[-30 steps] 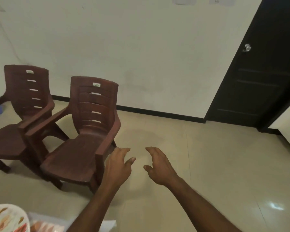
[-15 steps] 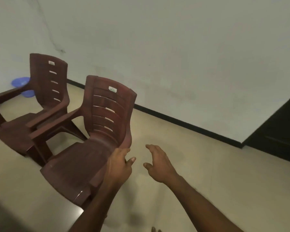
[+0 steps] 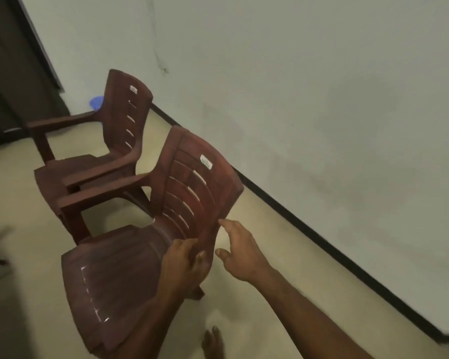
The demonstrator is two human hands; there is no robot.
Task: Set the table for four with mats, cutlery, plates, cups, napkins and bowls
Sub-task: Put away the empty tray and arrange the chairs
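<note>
A: What is nearest the hands?

B: A dark reddish-brown plastic armchair, the near chair point(image 3: 192, 187). It has a slatted, curved back with a small white label near the top, flat armrests and a moulded seat with pale scuffs along the front edge. It stands on the floor point(image 3: 283, 255) close to the wall point(image 3: 322, 86), its back toward the wall.

A: And the hands?

B: The left hand point(image 3: 186, 260) is at the right-hand edge of the chair's back, low down where the back meets the armrest. Its fingers curl round that edge, with the thumb on the outer side. The right hand point(image 3: 240, 251) is just beside the same edge, fingers extended and relaxed, gripping nothing. Its forefinger tip reaches the edge of the back, though I cannot tell whether it truly touches.

A: Anything else nearby?

B: A far chair point(image 3: 122, 120) of the same make stands just behind and to the left, its armrest close beside the near one's. Beyond it, a blue plastic basin point(image 3: 96, 101) sits on the floor, partly hidden.

A: The room?

B: Glossy cream floor tiles, a pale off-white wall with a black skirting strip point(image 3: 322, 244) along its foot, and a dark door point(image 3: 13, 73) at the upper left. A bare foot point(image 3: 213, 343) shows at the bottom edge. The whole view is tilted.
</note>
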